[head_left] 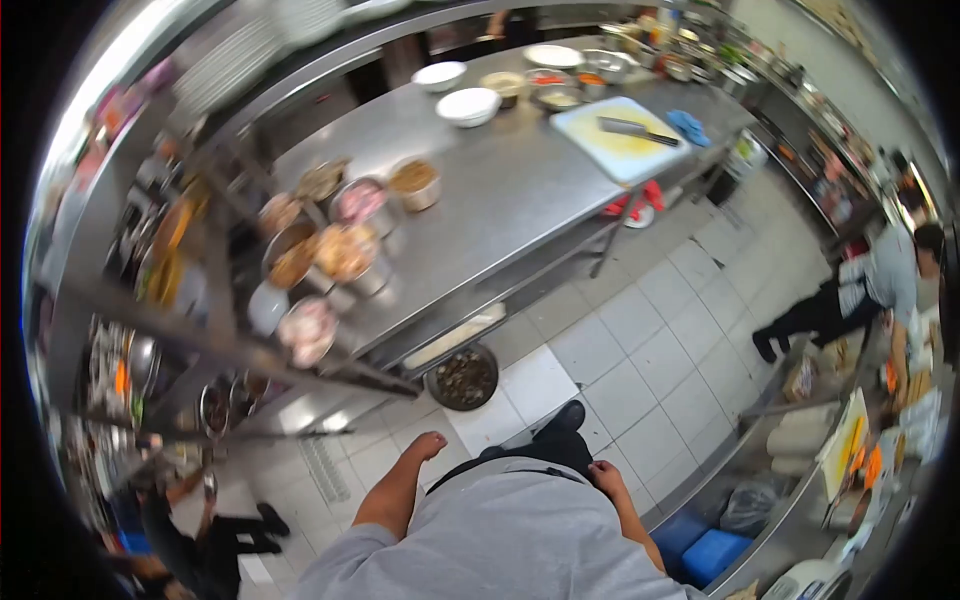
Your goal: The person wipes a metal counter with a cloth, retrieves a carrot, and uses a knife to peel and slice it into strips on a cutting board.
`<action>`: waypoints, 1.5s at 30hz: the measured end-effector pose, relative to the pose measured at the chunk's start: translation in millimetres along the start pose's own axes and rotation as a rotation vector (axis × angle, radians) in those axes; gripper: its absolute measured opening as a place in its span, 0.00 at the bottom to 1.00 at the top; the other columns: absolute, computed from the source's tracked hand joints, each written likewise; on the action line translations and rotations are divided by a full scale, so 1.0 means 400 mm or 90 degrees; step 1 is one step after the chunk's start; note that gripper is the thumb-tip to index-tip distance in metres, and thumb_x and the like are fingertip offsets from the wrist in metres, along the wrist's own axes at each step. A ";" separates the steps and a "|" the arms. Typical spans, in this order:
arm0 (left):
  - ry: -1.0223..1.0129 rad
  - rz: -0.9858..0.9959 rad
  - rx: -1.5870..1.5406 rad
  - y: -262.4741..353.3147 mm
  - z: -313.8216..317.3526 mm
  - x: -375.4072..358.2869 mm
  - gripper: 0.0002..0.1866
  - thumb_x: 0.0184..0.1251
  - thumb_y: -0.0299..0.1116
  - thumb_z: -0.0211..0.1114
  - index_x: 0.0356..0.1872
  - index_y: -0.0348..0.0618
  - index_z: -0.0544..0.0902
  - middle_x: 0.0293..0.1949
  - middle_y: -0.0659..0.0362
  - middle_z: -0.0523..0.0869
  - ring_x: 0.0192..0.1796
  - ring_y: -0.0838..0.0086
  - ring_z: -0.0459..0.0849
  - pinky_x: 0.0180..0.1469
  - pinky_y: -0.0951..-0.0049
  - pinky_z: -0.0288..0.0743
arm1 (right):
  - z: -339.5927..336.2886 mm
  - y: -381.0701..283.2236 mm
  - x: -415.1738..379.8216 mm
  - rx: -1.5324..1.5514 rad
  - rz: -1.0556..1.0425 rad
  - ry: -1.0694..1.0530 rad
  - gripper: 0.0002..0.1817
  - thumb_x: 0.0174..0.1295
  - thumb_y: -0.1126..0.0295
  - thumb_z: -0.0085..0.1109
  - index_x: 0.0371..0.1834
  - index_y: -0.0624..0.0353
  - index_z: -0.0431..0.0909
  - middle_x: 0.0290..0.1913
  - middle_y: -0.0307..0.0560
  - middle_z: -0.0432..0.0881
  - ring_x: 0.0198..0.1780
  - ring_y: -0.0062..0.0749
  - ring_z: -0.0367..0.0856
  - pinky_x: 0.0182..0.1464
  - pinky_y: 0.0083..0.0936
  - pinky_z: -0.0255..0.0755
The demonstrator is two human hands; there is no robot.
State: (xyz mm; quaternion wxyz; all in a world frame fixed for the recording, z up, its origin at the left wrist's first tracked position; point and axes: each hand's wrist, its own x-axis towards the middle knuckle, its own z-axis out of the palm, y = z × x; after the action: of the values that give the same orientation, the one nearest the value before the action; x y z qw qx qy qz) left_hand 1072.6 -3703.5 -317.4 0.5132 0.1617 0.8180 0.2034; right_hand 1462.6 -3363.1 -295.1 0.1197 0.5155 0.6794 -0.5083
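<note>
My left hand (431,445) hangs beside my waist above the tiled floor, its fingers curled into a loose fist, and no object shows in it. Ahead of it on the floor stands a round dark basin (489,388) with dark lumps inside; the hand is apart from it. By my other hip is my right hand (606,477), its fingers bent in close to my dark trousers. Nothing can be seen in that hand either, though its inner side is partly hidden.
Along the steel table (500,190) stand several food-filled tubs (415,186), white bowls (468,107) and a cutting board (590,140) bearing a cleaver (622,126). Two people (880,280) work at right and lower left. A blue box (716,555) sits low at right.
</note>
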 end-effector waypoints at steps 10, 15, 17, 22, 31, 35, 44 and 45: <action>0.406 0.400 -0.057 0.819 -0.069 0.223 0.11 0.71 0.36 0.60 0.39 0.38 0.84 0.30 0.54 0.85 0.33 0.68 0.83 0.42 0.68 0.77 | -0.493 0.112 0.274 0.121 0.155 0.005 0.19 0.62 0.59 0.63 0.51 0.59 0.78 0.36 0.45 0.85 0.29 0.32 0.84 0.24 0.27 0.75; 0.339 0.524 -0.238 1.267 -0.192 0.237 0.11 0.71 0.34 0.62 0.35 0.35 0.83 0.29 0.60 0.84 0.31 0.80 0.79 0.36 0.76 0.73 | -0.677 -0.065 0.341 0.229 0.161 0.016 0.16 0.65 0.58 0.61 0.49 0.56 0.78 0.31 0.42 0.84 0.27 0.27 0.84 0.25 0.25 0.75; 0.277 0.526 -0.288 1.347 -0.200 0.265 0.11 0.71 0.34 0.62 0.34 0.35 0.83 0.28 0.61 0.84 0.30 0.82 0.79 0.35 0.78 0.73 | -0.708 -0.145 0.352 0.312 0.120 0.069 0.13 0.67 0.59 0.59 0.48 0.54 0.78 0.28 0.41 0.83 0.26 0.25 0.83 0.26 0.23 0.75; 0.232 0.548 -0.326 1.482 -0.122 0.334 0.11 0.71 0.33 0.62 0.34 0.35 0.83 0.25 0.62 0.83 0.29 0.82 0.80 0.35 0.78 0.75 | -0.639 -0.142 0.402 0.387 -0.004 0.011 0.13 0.68 0.61 0.60 0.50 0.55 0.78 0.31 0.41 0.85 0.29 0.24 0.82 0.30 0.22 0.75; 0.142 0.606 -0.221 1.726 -0.241 0.596 0.12 0.72 0.32 0.61 0.30 0.35 0.82 0.24 0.61 0.82 0.29 0.79 0.79 0.34 0.76 0.74 | -0.688 0.240 0.522 0.143 0.451 -0.067 0.21 0.67 0.50 0.55 0.42 0.58 0.82 0.32 0.51 0.87 0.28 0.45 0.85 0.30 0.46 0.79; 0.054 0.667 -0.059 1.866 -0.248 0.675 0.15 0.71 0.32 0.61 0.23 0.34 0.80 0.22 0.59 0.80 0.27 0.77 0.77 0.31 0.73 0.71 | -0.883 -0.056 0.548 0.104 0.242 0.211 0.19 0.64 0.54 0.58 0.31 0.61 0.83 0.24 0.49 0.84 0.19 0.35 0.81 0.23 0.31 0.76; -0.098 0.795 0.029 2.062 -0.130 0.691 0.15 0.71 0.31 0.61 0.23 0.32 0.80 0.22 0.55 0.80 0.25 0.74 0.78 0.31 0.72 0.69 | -0.969 -0.577 0.689 0.279 -0.004 0.199 0.19 0.66 0.60 0.62 0.54 0.60 0.77 0.36 0.42 0.84 0.32 0.26 0.81 0.37 0.28 0.77; -0.119 0.751 -0.026 2.053 -0.116 0.696 0.16 0.71 0.31 0.61 0.23 0.32 0.81 0.22 0.56 0.81 0.26 0.75 0.78 0.31 0.73 0.70 | -0.954 -0.556 0.704 0.285 -0.005 0.203 0.19 0.66 0.60 0.62 0.54 0.60 0.77 0.36 0.42 0.84 0.32 0.26 0.81 0.37 0.28 0.77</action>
State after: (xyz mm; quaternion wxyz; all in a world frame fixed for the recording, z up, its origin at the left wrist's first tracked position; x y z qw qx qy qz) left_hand 959.2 -2869.2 -105.2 0.3861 0.5961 0.5377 0.4544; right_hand 1293.7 -2878.7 -188.9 -0.1076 0.6001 0.5626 -0.5584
